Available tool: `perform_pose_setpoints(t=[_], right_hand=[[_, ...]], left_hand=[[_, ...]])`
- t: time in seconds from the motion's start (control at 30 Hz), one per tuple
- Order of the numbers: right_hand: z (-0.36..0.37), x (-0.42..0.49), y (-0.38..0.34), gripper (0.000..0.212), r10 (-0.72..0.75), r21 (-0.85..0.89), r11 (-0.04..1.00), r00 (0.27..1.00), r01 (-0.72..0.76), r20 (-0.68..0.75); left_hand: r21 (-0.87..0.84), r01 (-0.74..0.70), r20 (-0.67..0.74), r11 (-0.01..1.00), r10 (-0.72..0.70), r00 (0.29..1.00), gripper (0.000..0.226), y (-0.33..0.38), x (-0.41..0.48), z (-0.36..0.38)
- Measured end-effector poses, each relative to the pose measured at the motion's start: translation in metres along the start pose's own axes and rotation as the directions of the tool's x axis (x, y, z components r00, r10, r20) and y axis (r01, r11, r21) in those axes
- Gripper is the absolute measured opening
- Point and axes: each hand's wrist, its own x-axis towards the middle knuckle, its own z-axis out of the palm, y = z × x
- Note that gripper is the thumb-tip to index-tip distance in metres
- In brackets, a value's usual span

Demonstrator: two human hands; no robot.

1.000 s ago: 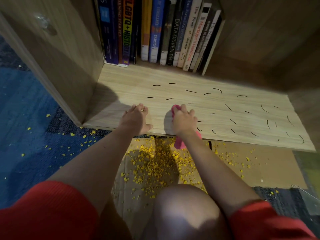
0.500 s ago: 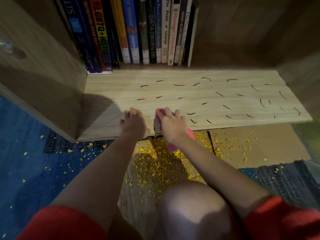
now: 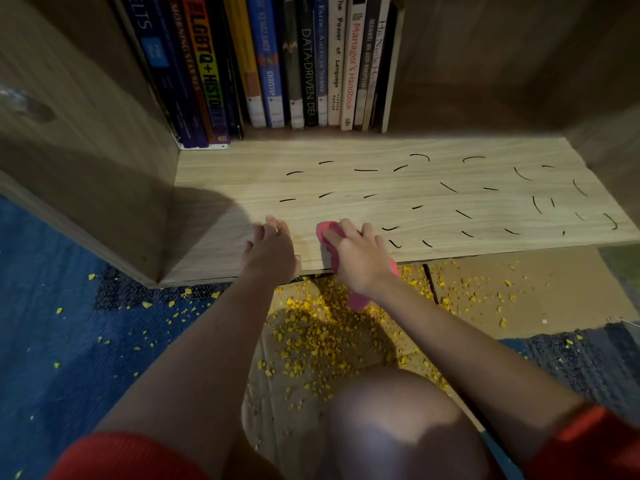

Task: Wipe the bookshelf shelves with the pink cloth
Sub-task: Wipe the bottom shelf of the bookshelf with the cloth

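The shelf lies under both hands and runs far out past the right one, a pale wooden board. A row of books stands upright at its back, well beyond the fingertips, so the front strip is free to wipe. Below the wrists, yellow crumbs litter the cardboard on the floor, thickest right under the shelf edge.

The left hand rests flat on the board near the front edge, fingers fairly straight and holding nothing, probably as a brace while leaning in. Just beside it, the right hand has its fingers curled over the pink cloth and presses it onto the wood. A loose end of the cloth hangs off the edge below the wrist. Short black marks are scattered to the right of the cloth, likely the next stretch to wipe.
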Motion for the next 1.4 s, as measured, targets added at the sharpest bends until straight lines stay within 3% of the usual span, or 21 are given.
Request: perform_pose_setpoints(t=[0.2, 0.37, 0.57, 0.73, 0.93, 1.1, 1.3, 1.4], right_hand=[[-0.011, 0.021, 0.011, 0.046, 0.194, -0.009, 0.981, 0.981, -0.193, 0.022], [0.000, 0.001, -0.006, 0.051, -0.003, -0.019, 1.000, 1.000, 0.003, 0.012], [-0.011, 0.023, 0.005, 0.046, 0.196, -0.013, 0.981, 0.980, -0.195, 0.039], [0.002, 0.002, -0.010, 0.056, -0.006, -0.018, 1.000, 1.000, 0.007, 0.019], [-0.005, 0.020, 0.001, 0.049, 0.195, 0.028, 0.980, 0.981, -0.195, 0.015], [0.006, -0.005, -0.001, 0.059, 0.031, -0.044, 0.999, 0.999, -0.032, -0.019], [-0.004, 0.018, 0.006, 0.053, 0.167, -0.033, 0.985, 0.986, -0.167, -0.010], [-0.004, 0.016, -0.004, 0.054, 0.144, -0.028, 0.989, 0.990, -0.144, 0.002]], left_hand=[[-0.005, -0.006, 0.008, 1.000, 0.006, 1.000, 0.073, 0.000, -0.002, 0.001], [-0.006, 0.009, 0.011, 1.000, -0.009, 1.000, 0.073, 0.001, -0.001, -0.001], [-0.018, 0.008, 0.008, 1.000, -0.007, 1.000, 0.071, -0.001, -0.003, -0.001], [-0.021, 0.031, 0.020, 0.999, -0.031, 0.999, 0.071, 0.001, 0.000, -0.001], [-0.033, 0.021, 0.022, 0.999, -0.020, 1.000, 0.072, -0.001, -0.002, -0.001], [-0.025, 0.030, 0.016, 0.999, -0.030, 0.999, 0.072, 0.001, -0.001, -0.001], [-0.040, 0.007, 0.023, 0.999, -0.007, 1.000, 0.071, -0.002, -0.004, -0.003], [-0.048, 0.006, 0.023, 0.999, -0.004, 1.000, 0.072, -0.003, -0.004, -0.002]])
